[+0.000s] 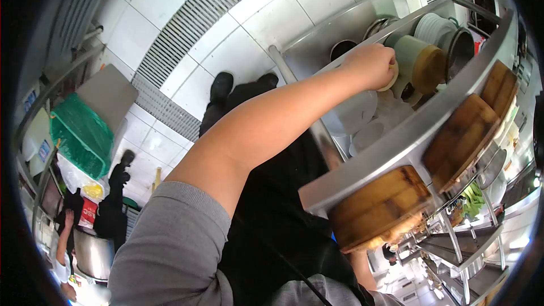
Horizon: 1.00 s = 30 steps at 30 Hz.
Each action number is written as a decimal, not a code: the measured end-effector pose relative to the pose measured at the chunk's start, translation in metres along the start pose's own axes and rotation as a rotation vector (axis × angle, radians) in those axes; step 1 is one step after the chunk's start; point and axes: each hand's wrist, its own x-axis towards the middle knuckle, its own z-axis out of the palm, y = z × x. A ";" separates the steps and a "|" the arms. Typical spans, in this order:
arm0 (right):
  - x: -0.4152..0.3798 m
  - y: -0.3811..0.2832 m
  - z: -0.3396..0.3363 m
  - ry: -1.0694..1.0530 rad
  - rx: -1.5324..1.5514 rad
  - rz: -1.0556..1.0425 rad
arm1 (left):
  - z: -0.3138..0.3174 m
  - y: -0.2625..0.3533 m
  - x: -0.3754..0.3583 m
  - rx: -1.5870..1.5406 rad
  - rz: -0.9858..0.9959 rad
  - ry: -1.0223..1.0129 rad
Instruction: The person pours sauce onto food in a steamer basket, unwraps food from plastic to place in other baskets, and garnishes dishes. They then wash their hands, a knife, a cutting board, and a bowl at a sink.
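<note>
My left hand (pixel 371 67) reaches over the metal sink (pixel 314 37), its fingers curled closed around a pale yellowish rounded edge (pixel 392 77). The rest of that thing is hidden under the hand. Just beyond the fingers stands a tan container (pixel 428 68). White bowls or dishes (pixel 388 110) lie in the basin below the wrist. Of my right arm, only part of the forearm (pixel 362 270) shows, under a round brown wooden steamer-like piece (pixel 379 209). That hand is hidden, so its grip cannot be made out.
A stack of white plates (pixel 433 25) and dark-rimmed pots (pixel 460 51) stand farther along the sink. More brown wooden rounds (pixel 462 141) line its outer side. A green-lined bin (pixel 82 136) is at left, near another person's dark legs (pixel 110 215). A drain grate (pixel 192 22) crosses the tiles.
</note>
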 end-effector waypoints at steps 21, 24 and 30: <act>0.029 -0.176 -0.030 0.038 0.121 0.648 | -0.108 -0.008 0.070 0.143 0.138 -0.322; 0.010 -0.233 -0.031 0.140 0.646 1.310 | -0.146 -0.029 0.065 0.173 0.030 -0.355; -0.021 -0.266 0.075 -0.004 1.073 1.660 | -0.145 -0.065 0.009 0.105 -0.144 -0.527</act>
